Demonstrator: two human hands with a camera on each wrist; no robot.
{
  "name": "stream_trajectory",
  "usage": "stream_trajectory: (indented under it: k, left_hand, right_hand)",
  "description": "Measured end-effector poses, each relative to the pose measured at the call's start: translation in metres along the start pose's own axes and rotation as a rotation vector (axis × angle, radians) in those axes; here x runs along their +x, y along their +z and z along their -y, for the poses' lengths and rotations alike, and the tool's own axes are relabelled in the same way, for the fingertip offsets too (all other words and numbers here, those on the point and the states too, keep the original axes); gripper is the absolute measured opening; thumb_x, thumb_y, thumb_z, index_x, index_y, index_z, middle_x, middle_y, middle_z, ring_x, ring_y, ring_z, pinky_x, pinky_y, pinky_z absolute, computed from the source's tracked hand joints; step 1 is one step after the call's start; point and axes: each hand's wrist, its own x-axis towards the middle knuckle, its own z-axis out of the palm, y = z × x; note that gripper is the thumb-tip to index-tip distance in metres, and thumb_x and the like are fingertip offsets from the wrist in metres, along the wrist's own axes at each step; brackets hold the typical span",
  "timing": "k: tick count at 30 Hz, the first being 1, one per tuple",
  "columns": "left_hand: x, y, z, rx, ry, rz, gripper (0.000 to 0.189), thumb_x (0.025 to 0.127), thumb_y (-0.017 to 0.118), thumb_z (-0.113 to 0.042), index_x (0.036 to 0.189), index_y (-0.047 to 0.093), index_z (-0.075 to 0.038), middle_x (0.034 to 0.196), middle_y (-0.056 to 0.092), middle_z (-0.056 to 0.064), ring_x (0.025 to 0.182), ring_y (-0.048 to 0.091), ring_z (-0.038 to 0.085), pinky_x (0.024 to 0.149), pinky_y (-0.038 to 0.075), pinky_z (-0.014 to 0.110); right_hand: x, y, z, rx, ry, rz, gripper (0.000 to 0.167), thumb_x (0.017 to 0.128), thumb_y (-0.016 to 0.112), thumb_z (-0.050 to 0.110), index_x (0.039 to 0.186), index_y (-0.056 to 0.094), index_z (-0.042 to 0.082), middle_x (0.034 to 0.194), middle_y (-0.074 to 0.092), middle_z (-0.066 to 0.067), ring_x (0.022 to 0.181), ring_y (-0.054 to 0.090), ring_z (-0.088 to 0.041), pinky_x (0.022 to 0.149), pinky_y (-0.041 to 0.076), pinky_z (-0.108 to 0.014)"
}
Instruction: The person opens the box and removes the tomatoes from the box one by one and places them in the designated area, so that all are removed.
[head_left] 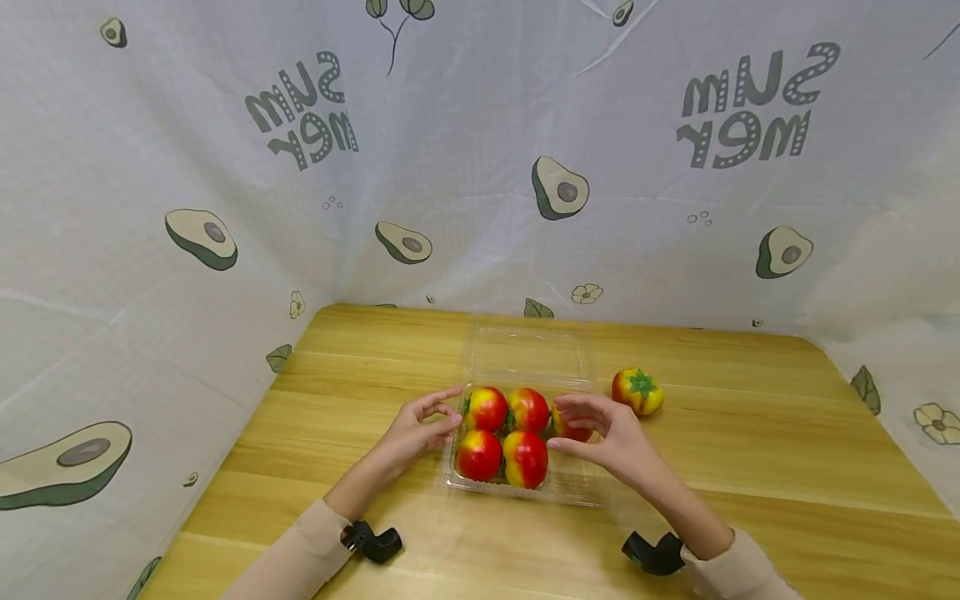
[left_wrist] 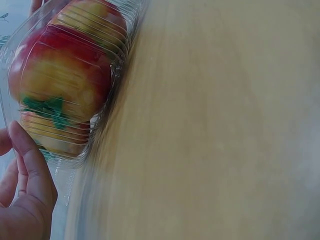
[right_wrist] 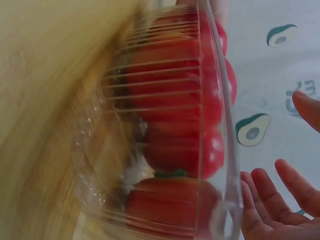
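Observation:
A clear plastic clamshell box [head_left: 517, 492] holds several red-and-yellow persimmon-like fruits [head_left: 526, 460] with green leafy tops. My left hand [head_left: 408, 433] is at the box's left side, thumb and index finger apart, fingertips right at the rim. In the left wrist view its fingers [left_wrist: 32, 165] meet the corner of the ribbed wall. My right hand [head_left: 618, 437] hovers over the box's right part, thumb and fingers spread, partly hiding one fruit [head_left: 572, 427] in the far row. The right wrist view shows that hand [right_wrist: 285, 210] beyond the rim, with nothing between its fingers.
Another fruit [head_left: 637, 392], green top facing up, lies on the wooden table [head_left: 375, 350] just right of the box. The box's clear lid [head_left: 528, 352] is folded back, away from me. A white cloth [head_left: 480, 192] printed with avocados surrounds the table's back and sides.

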Motion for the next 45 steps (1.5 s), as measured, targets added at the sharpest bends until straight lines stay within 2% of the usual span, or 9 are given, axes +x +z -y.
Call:
stream_trajectory:
  k: [10,14,20,26,34,45]
  left_hand:
    - [0.001,0.000,0.000,-0.001,0.004,-0.001,0.054,0.095,0.068,-0.006,0.146,0.049,-0.006,0.103,0.054,0.007,0.074,0.058,0.012,0.069,0.056,0.020]
    - [0.001,0.001,-0.001,-0.005,0.005,0.002,0.055,0.096,0.067,-0.006,0.147,0.049,-0.006,0.103,0.055,0.007,0.073,0.057,0.012,0.068,0.055,0.020]
    - [0.000,0.001,-0.001,-0.005,0.003,0.002,0.054,0.096,0.067,-0.005,0.147,0.049,-0.005,0.103,0.054,0.006,0.074,0.058,0.012,0.069,0.055,0.020]
    - [0.000,0.001,0.000,-0.012,-0.001,-0.001,0.054,0.096,0.067,-0.005,0.147,0.049,-0.006,0.103,0.053,0.006,0.074,0.058,0.012,0.069,0.055,0.020]
    - [0.000,0.000,0.000,-0.012,0.000,-0.001,0.055,0.096,0.068,-0.006,0.147,0.049,-0.006,0.104,0.054,0.006,0.074,0.058,0.012,0.070,0.056,0.020]
    - [0.001,-0.001,0.002,-0.009,0.003,0.007,0.055,0.095,0.068,-0.006,0.147,0.049,-0.006,0.104,0.055,0.007,0.074,0.058,0.013,0.070,0.055,0.020]
  right_hand:
    - [0.001,0.013,-0.006,-0.015,-0.010,0.014,0.048,0.079,0.086,0.009,0.119,0.064,-0.005,0.114,0.062,-0.022,0.100,0.062,-0.043,0.086,0.057,-0.043]
    - [0.002,0.017,-0.007,-0.041,-0.033,0.018,0.047,0.078,0.086,0.009,0.118,0.066,-0.004,0.111,0.065,-0.018,0.098,0.063,-0.040,0.087,0.056,-0.042]
    - [0.000,0.022,-0.006,-0.060,-0.003,0.026,0.047,0.077,0.087,0.012,0.117,0.067,-0.003,0.113,0.066,-0.016,0.100,0.063,-0.038,0.089,0.055,-0.044]
    - [0.000,0.030,-0.010,-0.101,-0.017,0.014,0.048,0.075,0.089,0.012,0.115,0.068,-0.001,0.113,0.067,-0.012,0.099,0.063,-0.034,0.090,0.055,-0.044]
    - [0.000,0.038,-0.012,-0.143,-0.061,-0.012,0.050,0.071,0.091,0.011,0.114,0.069,0.001,0.106,0.066,-0.006,0.097,0.063,-0.029,0.087,0.055,-0.046]
    - [-0.002,0.043,-0.011,-0.191,-0.065,-0.016,0.052,0.069,0.092,0.010,0.114,0.069,0.000,0.106,0.064,-0.004,0.094,0.062,-0.020,0.085,0.057,-0.044]
